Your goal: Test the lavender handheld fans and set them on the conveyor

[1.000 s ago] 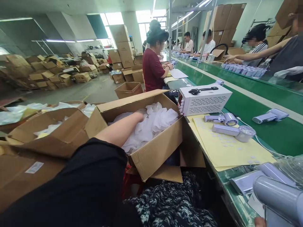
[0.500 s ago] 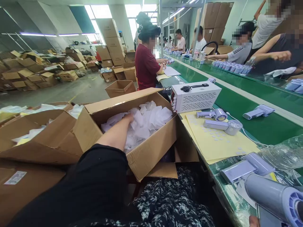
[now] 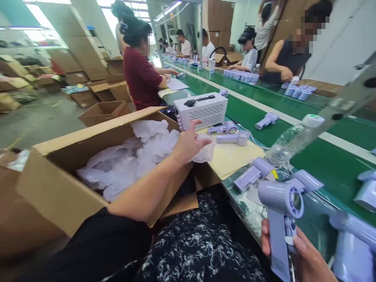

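My left hand (image 3: 188, 147) is at the right rim of an open cardboard box (image 3: 63, 162), closed on a crumpled translucent plastic bag (image 3: 205, 150). More whitish bags (image 3: 126, 156) fill the box. In my right hand (image 3: 308, 250) is a lavender handheld fan (image 3: 277, 231), held upright by its handle with the round head on top. The thumb presses near a small white piece on its side. Another lavender fan (image 3: 254, 174) lies on the table just beyond.
A white power unit (image 3: 201, 109) stands at the table edge, near yellow paper (image 3: 235, 156) with two fans. A clear bottle (image 3: 289, 141) and more fans (image 3: 354, 250) are to the right. Co-workers sit along the green conveyor (image 3: 246, 102).
My left hand has come out of the box, moving right with a plastic bag. The right hand has risen into view with the fan. The view has turned right.
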`<action>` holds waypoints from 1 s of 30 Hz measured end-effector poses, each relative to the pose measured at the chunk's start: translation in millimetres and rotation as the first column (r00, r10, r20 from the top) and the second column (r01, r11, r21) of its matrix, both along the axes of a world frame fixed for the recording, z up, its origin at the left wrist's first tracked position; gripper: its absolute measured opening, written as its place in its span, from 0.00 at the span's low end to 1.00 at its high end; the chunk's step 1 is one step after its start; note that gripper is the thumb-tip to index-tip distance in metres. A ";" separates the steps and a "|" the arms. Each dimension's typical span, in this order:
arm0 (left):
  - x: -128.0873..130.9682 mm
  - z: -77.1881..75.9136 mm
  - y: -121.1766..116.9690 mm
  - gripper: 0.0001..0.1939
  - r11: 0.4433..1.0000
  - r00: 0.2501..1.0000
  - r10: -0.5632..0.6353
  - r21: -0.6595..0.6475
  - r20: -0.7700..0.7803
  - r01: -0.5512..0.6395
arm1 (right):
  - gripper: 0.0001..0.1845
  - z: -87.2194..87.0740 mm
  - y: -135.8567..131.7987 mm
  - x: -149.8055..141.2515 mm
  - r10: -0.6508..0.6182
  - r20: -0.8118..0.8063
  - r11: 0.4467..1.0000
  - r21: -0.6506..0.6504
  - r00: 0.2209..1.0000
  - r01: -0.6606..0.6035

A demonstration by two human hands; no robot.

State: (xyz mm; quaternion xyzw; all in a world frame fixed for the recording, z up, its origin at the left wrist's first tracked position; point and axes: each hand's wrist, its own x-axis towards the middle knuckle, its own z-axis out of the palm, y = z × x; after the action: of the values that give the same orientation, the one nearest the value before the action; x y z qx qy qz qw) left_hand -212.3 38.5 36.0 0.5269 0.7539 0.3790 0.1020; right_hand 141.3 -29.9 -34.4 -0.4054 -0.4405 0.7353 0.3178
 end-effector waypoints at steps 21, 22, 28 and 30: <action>115.4 -28.2 16.8 0.12 0.895 0.894 -0.443 -0.097 -0.063 0.436 | 0.21 15.7 -17.2 -10.8 -0.396 -0.089 0.918 -0.038 0.914 0.394; 117.2 -27.8 16.2 0.09 0.886 0.887 -0.459 -0.102 -0.060 0.452 | 0.21 16.8 -16.5 -13.1 -0.393 -0.096 0.919 -0.035 0.914 0.392; 105.8 -23.4 18.2 0.05 0.903 0.905 -0.426 0.049 -0.007 0.426 | 0.20 16.1 -16.9 -17.2 -0.404 -0.104 0.915 -0.045 0.909 0.401; 101.5 -19.3 20.5 0.03 0.919 0.919 -0.393 0.013 -0.039 0.393 | 0.21 12.6 -17.3 -15.3 -0.408 -0.086 0.913 -0.050 0.909 0.405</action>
State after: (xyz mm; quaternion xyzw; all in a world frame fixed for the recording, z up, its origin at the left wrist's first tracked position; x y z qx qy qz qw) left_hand -110.9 58.9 16.7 0.6750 0.6307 0.3490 0.1573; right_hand 126.0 -47.2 -21.8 -0.4577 -0.3196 0.6781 0.4781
